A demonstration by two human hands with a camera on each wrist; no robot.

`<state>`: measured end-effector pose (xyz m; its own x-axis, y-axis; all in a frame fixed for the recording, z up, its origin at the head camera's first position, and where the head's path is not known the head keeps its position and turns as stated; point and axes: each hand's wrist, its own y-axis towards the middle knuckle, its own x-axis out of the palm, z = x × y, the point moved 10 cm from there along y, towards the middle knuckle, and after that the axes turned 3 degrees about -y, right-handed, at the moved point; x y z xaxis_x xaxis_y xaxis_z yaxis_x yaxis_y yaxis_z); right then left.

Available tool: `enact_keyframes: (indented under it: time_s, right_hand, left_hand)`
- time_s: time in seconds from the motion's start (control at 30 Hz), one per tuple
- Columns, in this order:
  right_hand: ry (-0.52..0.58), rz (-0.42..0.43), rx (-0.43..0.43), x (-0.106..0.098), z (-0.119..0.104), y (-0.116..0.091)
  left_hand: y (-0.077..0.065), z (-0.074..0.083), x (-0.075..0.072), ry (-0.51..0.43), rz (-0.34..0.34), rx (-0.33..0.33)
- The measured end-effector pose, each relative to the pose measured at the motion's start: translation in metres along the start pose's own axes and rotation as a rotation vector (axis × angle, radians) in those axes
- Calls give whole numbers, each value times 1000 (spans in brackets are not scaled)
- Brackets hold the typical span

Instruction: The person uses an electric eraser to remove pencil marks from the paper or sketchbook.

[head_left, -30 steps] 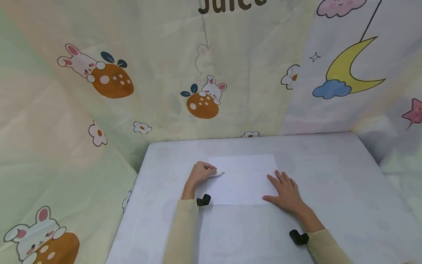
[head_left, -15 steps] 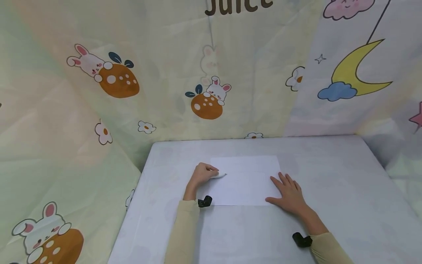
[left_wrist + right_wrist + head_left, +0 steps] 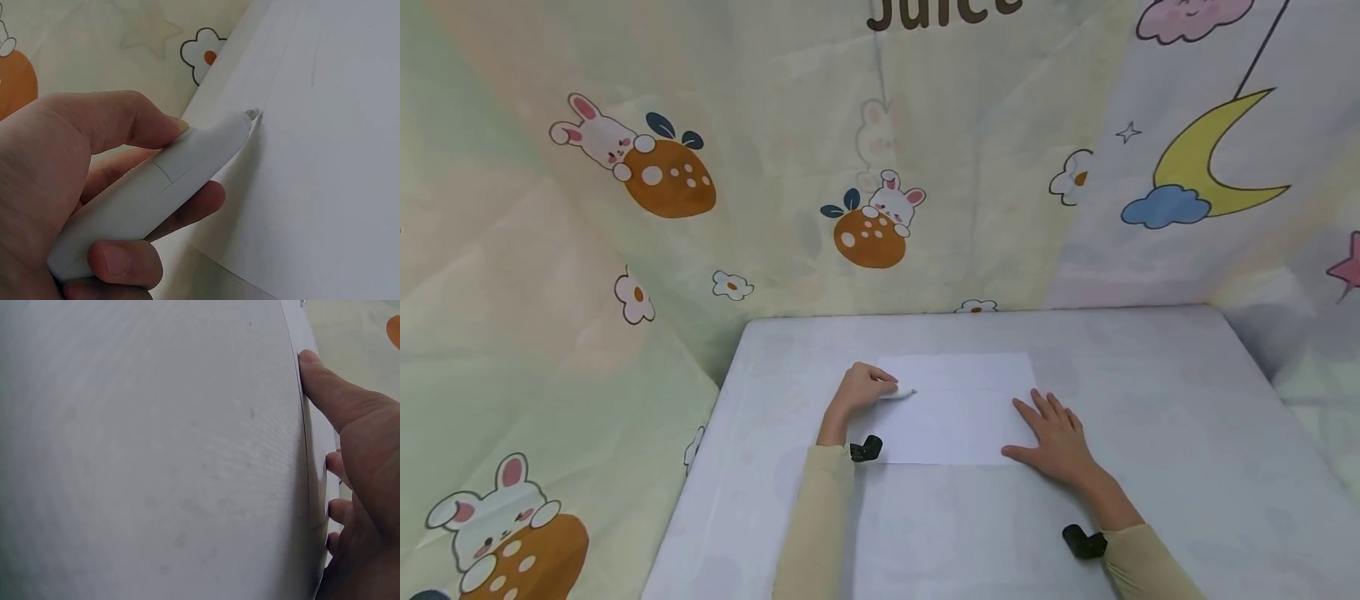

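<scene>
A sheet of white paper (image 3: 955, 425) lies flat on the table. My left hand (image 3: 859, 390) grips a thick white pen (image 3: 895, 395) over the paper's left part, thumb on its upper side and fingers curled beneath. In the left wrist view the white pen (image 3: 147, 187) slants up to a small metal tip, close over the sheet, with its shadow beside it. Two faint lines run along the paper there. My right hand (image 3: 1056, 446) rests with fingers spread at the paper's right edge. Its thumb (image 3: 334, 390) lies along the paper's near edge in the right wrist view.
The table (image 3: 1157, 425) has a pale cloth cover. Behind and to the left hangs a printed curtain (image 3: 760, 208) with bunnies, flowers and a moon. A black wrist device (image 3: 867, 448) sits by my left sleeve, another black device (image 3: 1084, 542) by my right.
The head view has shifted slightly, moving everything a little to the right in it. Both hands and the pen keep about the same places on the paper.
</scene>
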<state>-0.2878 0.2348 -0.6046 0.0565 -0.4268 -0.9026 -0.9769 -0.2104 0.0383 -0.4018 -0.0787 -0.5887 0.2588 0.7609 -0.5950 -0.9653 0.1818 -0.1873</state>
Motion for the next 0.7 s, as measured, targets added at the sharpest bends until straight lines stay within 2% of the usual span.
enact_keyframes:
  time_s: [0.3,0.53,0.7]
  right_hand:
    - [-2,11,-4,2,1,1]
    - [2,1,6,0,0,0]
    - [4,-3,1,-1,-2,0]
  left_hand:
    - [-1,5,5,11,-24,0]
    - [-1,4,-3,18,0,-10]
    - [0,4,-1,21,-18,5]
